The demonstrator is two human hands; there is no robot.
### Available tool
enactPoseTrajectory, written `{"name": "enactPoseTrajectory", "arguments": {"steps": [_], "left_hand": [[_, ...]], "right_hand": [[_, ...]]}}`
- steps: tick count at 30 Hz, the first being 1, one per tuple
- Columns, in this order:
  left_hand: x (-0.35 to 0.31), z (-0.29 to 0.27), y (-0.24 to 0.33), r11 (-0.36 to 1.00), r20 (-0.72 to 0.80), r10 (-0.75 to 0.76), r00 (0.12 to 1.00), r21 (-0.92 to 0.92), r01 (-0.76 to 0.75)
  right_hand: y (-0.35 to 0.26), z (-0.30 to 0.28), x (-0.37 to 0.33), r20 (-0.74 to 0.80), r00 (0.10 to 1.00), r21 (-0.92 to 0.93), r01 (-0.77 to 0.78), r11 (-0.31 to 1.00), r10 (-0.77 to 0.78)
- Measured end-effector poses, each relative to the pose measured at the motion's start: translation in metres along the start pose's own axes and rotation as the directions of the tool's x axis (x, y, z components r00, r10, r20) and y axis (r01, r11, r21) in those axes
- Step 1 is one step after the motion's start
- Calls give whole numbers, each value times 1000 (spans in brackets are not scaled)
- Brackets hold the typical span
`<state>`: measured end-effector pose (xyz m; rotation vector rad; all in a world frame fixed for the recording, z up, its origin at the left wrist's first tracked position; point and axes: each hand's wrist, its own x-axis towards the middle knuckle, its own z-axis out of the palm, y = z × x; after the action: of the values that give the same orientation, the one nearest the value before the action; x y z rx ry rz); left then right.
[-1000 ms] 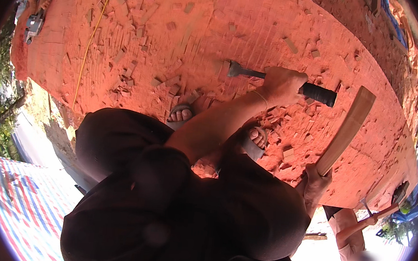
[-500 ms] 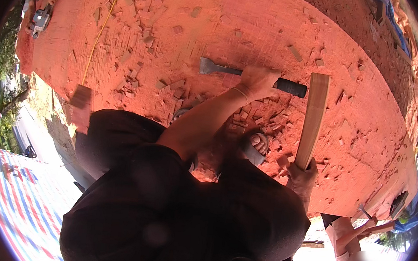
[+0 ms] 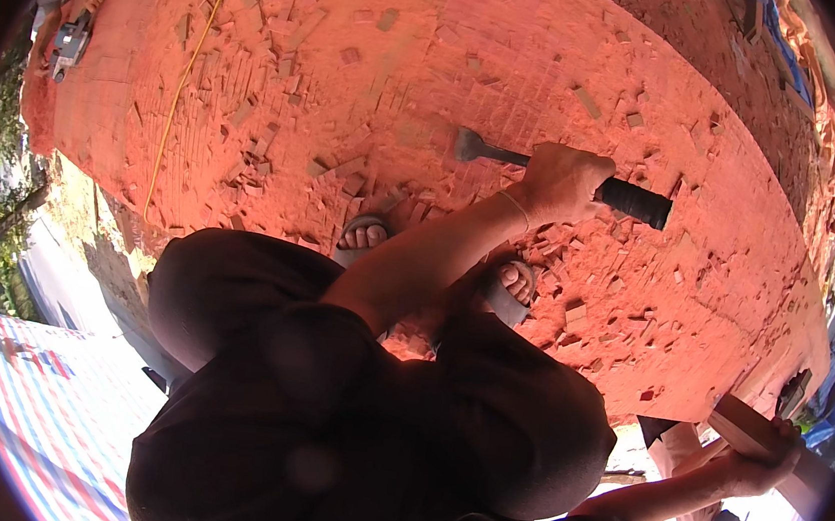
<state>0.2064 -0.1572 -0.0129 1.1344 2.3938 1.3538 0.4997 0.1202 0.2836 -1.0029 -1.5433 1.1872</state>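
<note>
My left hand (image 3: pixel 568 185) grips a chisel (image 3: pixel 634 202) with a black wrapped handle and a wide grey flared blade. The chisel lies nearly level over the large reddish wooden surface (image 3: pixel 436 71), its blade pointing left. Whether its edge touches the wood I cannot tell. Out at the lower right, my right hand (image 3: pixel 759 469) is closed around a thick squared wooden bar (image 3: pixel 745 429), held well away from the chisel. Reddish dust, small wood chips (image 3: pixel 351 169) and rows of cut marks cover the surface around my left hand.
My sandalled feet (image 3: pixel 514 282) rest on the wood below my left forearm. A yellow cord (image 3: pixel 191 68) runs down the left side. At the upper left another person's hands hold a power tool (image 3: pixel 70 46). Another person (image 3: pixel 704 519) is at the lower right, beyond my right arm.
My right hand has swung the wooden bar from beside my knee out to the lower right. My left hand and chisel have shifted right. A wood piece at the left has left the view.
</note>
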Motion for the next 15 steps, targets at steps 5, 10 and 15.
{"name": "enactPoseTrajectory", "arguments": {"steps": [5,10,15], "left_hand": [[7,6,-4,997,32,-48,998,59,46],[5,8,-3,995,44,-31,999,96,27],[-1,7,0,991,-26,-73,997,109,75]], "right_hand": [[15,132,-75,-282,956,16,-73,997,75],[132,122,-170,334,736,-736,-188,651,589],[94,38,-76,351,824,-318,-342,884,445]]}}
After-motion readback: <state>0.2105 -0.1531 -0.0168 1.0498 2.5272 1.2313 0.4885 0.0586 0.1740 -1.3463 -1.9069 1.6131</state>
